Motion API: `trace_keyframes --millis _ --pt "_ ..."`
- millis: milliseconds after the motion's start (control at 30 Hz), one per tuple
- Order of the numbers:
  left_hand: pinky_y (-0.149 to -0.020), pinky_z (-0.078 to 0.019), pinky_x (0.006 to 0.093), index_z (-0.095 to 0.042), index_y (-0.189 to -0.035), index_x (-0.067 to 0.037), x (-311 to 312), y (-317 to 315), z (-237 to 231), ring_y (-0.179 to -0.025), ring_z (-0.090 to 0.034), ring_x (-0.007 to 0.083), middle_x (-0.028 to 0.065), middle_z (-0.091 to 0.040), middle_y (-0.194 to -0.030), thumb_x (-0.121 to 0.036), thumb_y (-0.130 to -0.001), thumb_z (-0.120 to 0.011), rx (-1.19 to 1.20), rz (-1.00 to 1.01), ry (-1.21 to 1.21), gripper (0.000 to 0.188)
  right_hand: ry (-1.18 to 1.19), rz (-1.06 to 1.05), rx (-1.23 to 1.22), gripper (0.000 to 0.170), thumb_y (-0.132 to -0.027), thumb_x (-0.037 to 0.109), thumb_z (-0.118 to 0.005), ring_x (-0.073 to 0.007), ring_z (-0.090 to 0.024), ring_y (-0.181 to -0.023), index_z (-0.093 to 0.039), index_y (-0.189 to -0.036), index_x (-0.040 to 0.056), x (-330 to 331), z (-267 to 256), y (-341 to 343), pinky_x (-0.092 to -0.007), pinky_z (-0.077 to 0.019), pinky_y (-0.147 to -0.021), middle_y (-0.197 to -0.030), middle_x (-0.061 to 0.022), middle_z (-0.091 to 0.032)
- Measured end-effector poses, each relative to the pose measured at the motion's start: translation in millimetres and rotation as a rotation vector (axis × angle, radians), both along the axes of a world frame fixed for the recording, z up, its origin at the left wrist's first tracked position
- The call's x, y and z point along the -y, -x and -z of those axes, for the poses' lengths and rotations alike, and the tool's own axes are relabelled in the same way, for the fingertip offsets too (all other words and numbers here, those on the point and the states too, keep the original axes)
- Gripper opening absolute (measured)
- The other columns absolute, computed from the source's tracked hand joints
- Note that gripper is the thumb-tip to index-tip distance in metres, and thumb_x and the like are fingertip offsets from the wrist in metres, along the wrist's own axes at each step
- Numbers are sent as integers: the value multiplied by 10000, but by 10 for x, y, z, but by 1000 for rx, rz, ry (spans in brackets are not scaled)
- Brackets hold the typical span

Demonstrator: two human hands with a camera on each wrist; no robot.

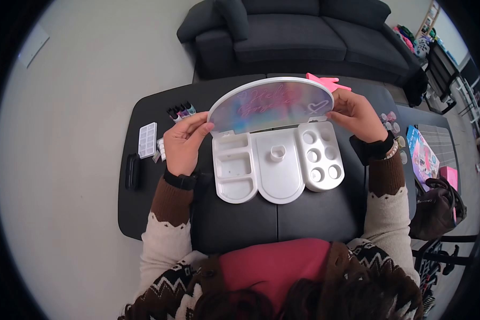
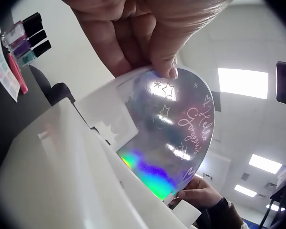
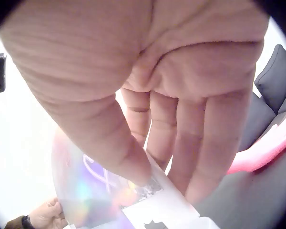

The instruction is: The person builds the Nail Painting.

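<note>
A white plastic vanity tray (image 1: 280,184) stands on the black table, with three box-like compartments on its left and round wells on its right. A small white ring-shaped piece rises from its middle section. Along its back stands a half-round lid (image 1: 266,104), faced with shiny holographic film that bears the words "Hello Gorgeous", stars and hearts. My left hand (image 1: 182,143) pinches the lid's left edge between thumb and fingers, also clear in the left wrist view. At the opposite edge, my right hand (image 1: 354,114) grips the lid with the thumb on its front face.
Nail polish bottles (image 1: 181,110), a white palette (image 1: 148,140) and a black case (image 1: 132,170) lie at left. Behind the lid is a pink hand-shaped piece (image 1: 329,82). Small jars (image 1: 392,117) line the right edge, near a colourful box (image 1: 422,154) and a dark bag (image 1: 437,208).
</note>
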State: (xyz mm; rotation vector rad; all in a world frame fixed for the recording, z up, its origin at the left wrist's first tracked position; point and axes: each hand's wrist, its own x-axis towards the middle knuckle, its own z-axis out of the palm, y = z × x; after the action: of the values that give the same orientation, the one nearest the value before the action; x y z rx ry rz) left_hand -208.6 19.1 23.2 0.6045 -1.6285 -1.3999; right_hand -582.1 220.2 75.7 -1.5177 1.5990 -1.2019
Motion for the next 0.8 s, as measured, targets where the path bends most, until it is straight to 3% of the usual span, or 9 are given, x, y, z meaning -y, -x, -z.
trace_keyframes --millis 567,800 --pt "-966 -594 287 -734 -1235 54 134 20 119 -1039 -748 139 99 -797 -1142 44 -1020 -722 123 174 -62 216 -169 -46 -91 131 -976 -10 -706 -90 -697 -960 -693 -1106 -23 -10 120 65 -284 -570 -909 -1022 -26 -730" --pt "-970 -591 285 -714 -1226 57 142 -16 135 -1056 -742 137 95 -789 -1148 42 -1025 -719 131 207 -88 202 -242 -39 -87 73 -979 31 -719 -81 -687 -881 -714 -1017 -31 -14 108 54 -275 -562 -854 -918 -17 -738"
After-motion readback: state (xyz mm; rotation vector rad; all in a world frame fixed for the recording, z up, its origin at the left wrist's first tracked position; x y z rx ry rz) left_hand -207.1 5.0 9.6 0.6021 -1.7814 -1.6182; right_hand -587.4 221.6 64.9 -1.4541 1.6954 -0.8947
